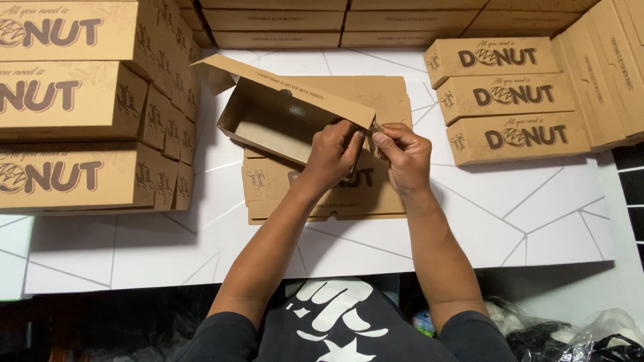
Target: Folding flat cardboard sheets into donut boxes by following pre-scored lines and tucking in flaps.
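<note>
A half-folded brown cardboard box point(275, 117) is tilted up above the white table, its open inside facing me and its lid flap sticking out to the upper left. My left hand point(333, 154) pinches the box's near right corner. My right hand point(404, 155) meets it there, fingers closed on a small side flap of the same box. Under the box lies a stack of flat unfolded box blanks point(315, 198).
Finished brown boxes are stacked high at the left point(80, 107), in a pile of three at the right point(510, 100), and along the back point(349, 23). The white table point(510, 221) has thin grey lines. Plastic bags point(590, 335) lie at my lower right.
</note>
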